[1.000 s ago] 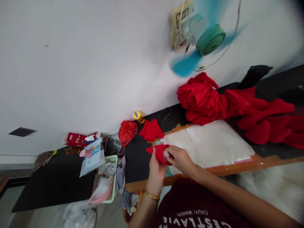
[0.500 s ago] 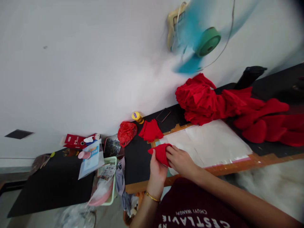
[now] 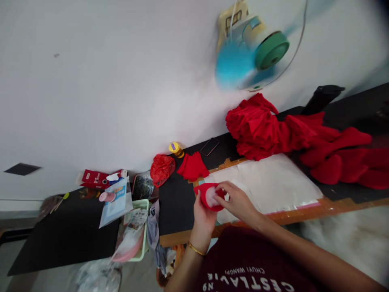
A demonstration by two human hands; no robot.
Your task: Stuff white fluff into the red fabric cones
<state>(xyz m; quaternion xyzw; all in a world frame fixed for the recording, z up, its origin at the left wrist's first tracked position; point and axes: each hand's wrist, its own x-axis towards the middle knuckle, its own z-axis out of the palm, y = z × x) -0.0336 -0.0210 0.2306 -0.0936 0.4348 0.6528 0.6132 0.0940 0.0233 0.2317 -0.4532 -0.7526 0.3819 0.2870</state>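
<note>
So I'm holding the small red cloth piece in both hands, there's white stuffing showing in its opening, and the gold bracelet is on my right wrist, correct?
Not quite: the head view shows the gold bracelet on your left wrist. The rest holds.

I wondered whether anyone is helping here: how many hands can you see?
2. The left hand holds the red fabric piece; the right hand has its fingers at the opening, by the white filling. No other hand shows.
</note>
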